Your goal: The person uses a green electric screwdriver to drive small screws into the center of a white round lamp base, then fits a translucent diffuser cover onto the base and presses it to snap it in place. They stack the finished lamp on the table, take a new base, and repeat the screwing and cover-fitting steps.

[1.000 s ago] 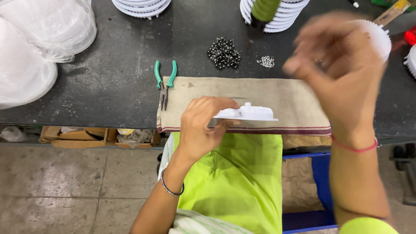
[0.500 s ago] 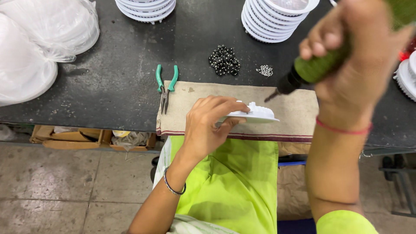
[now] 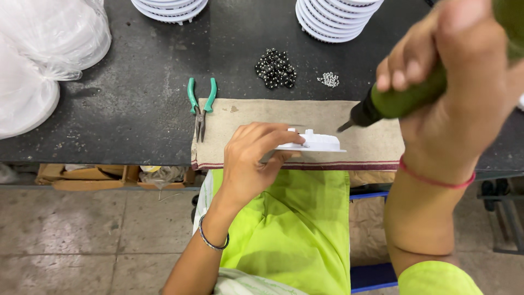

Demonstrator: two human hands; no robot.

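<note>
Screwdriver (image 3: 404, 101) poised, fastening not begun.
Left hand (image 3: 251, 161) grasps the white plastic part (image 3: 314, 143) on the cloth (image 3: 327, 117) (near edge); right hand (image 3: 464, 93) clenches the driver, tip just short of it.

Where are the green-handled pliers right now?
The green-handled pliers lie on the dark table, at the beige cloth's left edge, left of the left hand.

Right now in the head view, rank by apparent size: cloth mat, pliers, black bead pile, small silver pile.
1. cloth mat
2. pliers
3. black bead pile
4. small silver pile
All lie on the same table, so nearness hardly skews this.
</note>
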